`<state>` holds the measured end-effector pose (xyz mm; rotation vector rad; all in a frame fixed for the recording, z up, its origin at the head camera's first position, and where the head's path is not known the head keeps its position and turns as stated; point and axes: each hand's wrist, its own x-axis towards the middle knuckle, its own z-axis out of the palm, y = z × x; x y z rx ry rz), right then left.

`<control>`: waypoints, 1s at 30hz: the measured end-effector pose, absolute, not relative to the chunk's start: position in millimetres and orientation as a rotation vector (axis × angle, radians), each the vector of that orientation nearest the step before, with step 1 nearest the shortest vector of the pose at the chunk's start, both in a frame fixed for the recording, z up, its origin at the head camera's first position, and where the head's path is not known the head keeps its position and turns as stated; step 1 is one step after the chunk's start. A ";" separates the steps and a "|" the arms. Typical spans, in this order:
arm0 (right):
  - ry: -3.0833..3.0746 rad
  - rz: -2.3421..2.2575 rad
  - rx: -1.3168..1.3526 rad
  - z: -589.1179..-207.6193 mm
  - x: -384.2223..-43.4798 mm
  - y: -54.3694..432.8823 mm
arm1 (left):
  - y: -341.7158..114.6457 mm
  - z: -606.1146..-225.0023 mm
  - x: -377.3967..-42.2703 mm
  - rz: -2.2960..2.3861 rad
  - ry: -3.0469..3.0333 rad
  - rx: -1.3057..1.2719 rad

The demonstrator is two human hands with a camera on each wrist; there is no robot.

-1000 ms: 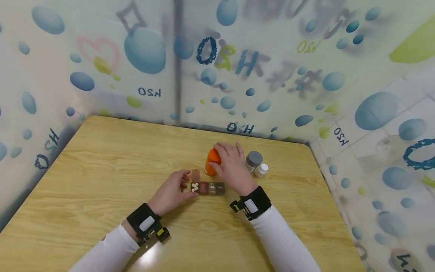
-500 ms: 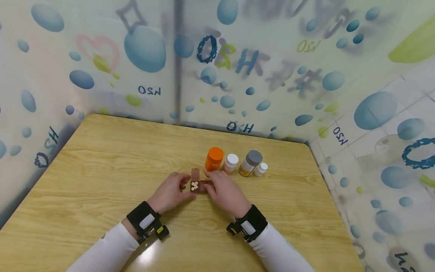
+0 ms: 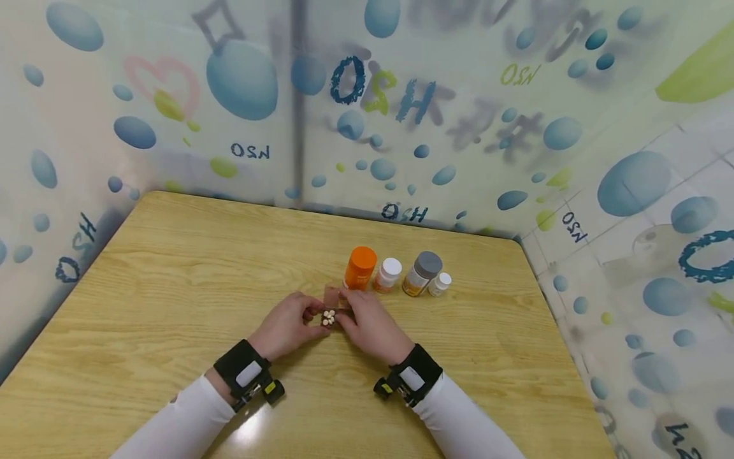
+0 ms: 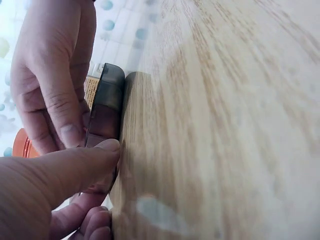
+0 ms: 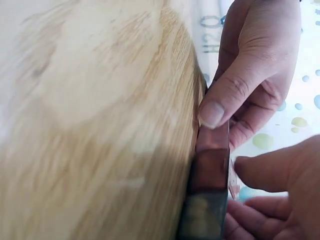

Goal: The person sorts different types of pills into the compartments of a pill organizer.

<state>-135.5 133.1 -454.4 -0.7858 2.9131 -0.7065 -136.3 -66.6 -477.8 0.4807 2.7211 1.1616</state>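
Note:
A small pill organizer (image 5: 209,170) of brown and dark see-through compartments lies on the table. Its leftmost compartment is uncovered and holds several white pills (image 3: 328,317); the brown lid (image 3: 331,295) stands raised behind. My left hand (image 3: 287,328) grips that end, thumb along the front and fingers at the back. From the other side my right hand (image 3: 375,325) reaches over the organizer, its index fingertip at the lid's edge and its thumb beside the pills. This hand hides the other compartments in the head view; they show in both wrist views.
Behind the right hand stand an orange bottle (image 3: 360,268), a white-capped bottle (image 3: 388,274), a grey-capped bottle (image 3: 422,273) and a tiny white bottle (image 3: 439,284). A patterned curtain (image 3: 241,178) hangs beyond the wooden table's (image 3: 172,268) back edge.
The right hand has left the orange bottle and come toward me and to the left, to the raised lid. The left hand has stayed at the organizer's end.

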 end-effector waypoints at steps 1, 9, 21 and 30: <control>2.905 -0.733 -0.786 -455.1 -135.8 132.8 | -66.0 -477.6 -135.8 1.155 2.723 0.485; 2.889 -0.892 -0.809 -454.3 -134.7 131.3 | -64.2 -474.4 -135.1 1.148 2.723 0.496; 2.906 -0.819 -0.884 -462.1 -129.8 130.4 | -65.2 -479.0 -135.6 1.111 2.742 0.486; 2.945 -0.781 -0.912 -460.8 -128.7 128.5 | -64.8 -478.1 -135.1 1.106 2.742 0.471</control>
